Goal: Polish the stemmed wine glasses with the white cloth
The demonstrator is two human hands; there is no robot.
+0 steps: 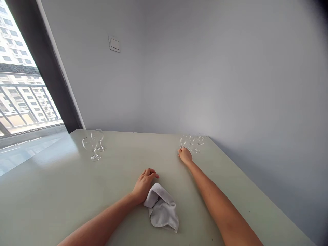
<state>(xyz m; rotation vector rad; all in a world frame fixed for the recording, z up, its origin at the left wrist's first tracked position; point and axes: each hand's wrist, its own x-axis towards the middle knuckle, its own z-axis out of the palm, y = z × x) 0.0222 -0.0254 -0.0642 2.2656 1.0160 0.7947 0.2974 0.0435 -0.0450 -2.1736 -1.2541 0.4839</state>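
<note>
My right hand reaches to the far end of the pale green table, its fingers curled around the lower stem of the nearest stemmed glass. That glass belongs to a tight cluster of clear stemmed glasses near the back right corner, and the exact count is hard to tell. Two more stemmed glasses stand upright at the back left. My left hand rests loosely curled on the tabletop, holding nothing, its heel against a folded white towel.
The table's far edge meets a pale grey wall bearing a white wall switch. Left of the table is a dark-framed window with a balcony railing and apartment buildings beyond. Light reflects off the tabletop's left side.
</note>
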